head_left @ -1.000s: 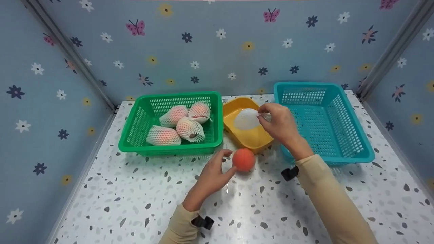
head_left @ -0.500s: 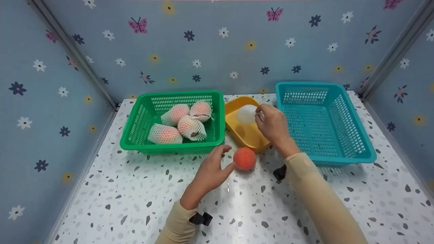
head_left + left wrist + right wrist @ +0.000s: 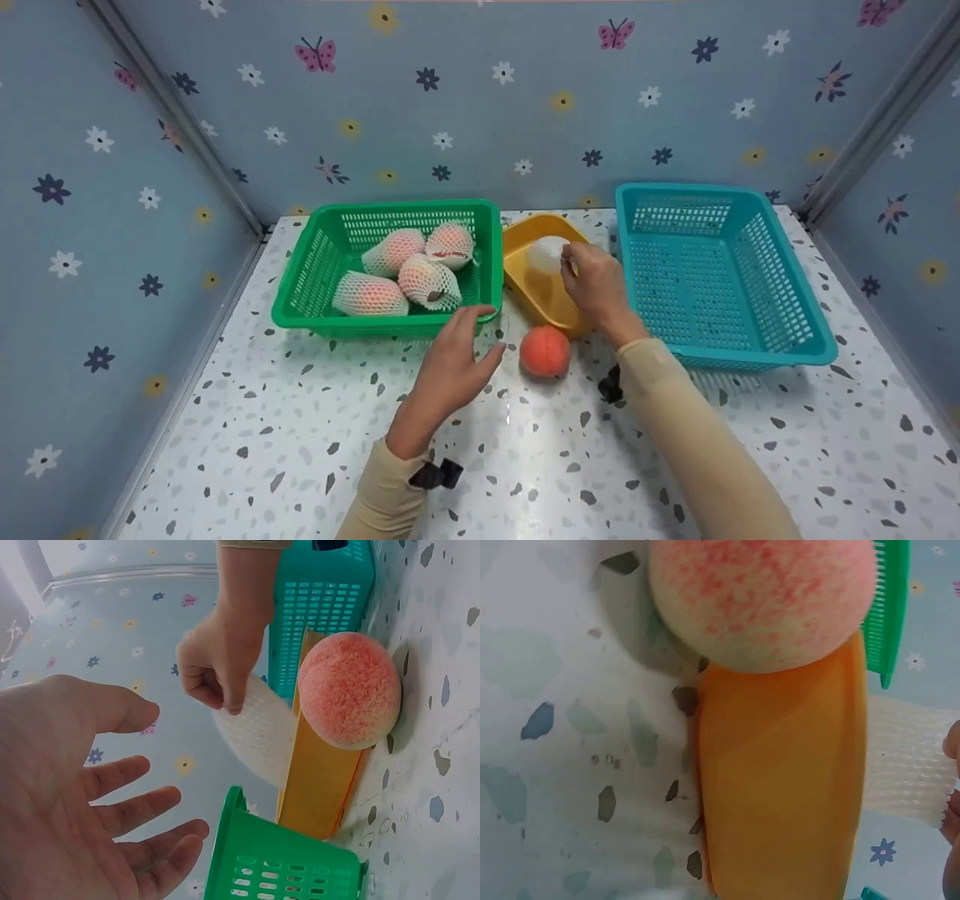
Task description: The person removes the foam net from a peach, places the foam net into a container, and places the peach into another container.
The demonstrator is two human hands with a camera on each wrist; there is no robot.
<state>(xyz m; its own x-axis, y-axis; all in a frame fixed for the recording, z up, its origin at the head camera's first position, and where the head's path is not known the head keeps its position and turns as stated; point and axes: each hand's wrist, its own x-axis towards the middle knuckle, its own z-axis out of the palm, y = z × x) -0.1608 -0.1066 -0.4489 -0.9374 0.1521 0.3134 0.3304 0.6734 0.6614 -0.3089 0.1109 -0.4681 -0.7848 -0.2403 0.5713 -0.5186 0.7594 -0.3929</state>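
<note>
A white foam net sleeve [image 3: 547, 253] is pinched in my right hand [image 3: 598, 281], held over the yellow tray [image 3: 541, 292]. In the left wrist view the sleeve [image 3: 259, 731] droops from the fingertips toward the tray's rim. On the table just in front of the tray sits a bare peach [image 3: 545, 351], red on top and paler below. My left hand [image 3: 456, 367] hovers left of the peach, fingers spread and holding nothing, by the front right corner of the green basket [image 3: 390, 325].
Several peaches in foam nets [image 3: 371, 294] lie in the green basket on the left. A blue-green basket [image 3: 697, 300] stands on the right, beside the yellow tray. Flower-patterned walls [image 3: 480, 105] enclose the speckled table [image 3: 300, 450] at the back and sides.
My right hand has moved slightly left with the foam net sleeve and lowered it toward the tray. My left hand has drawn away leftward from the peach, which stays in place.
</note>
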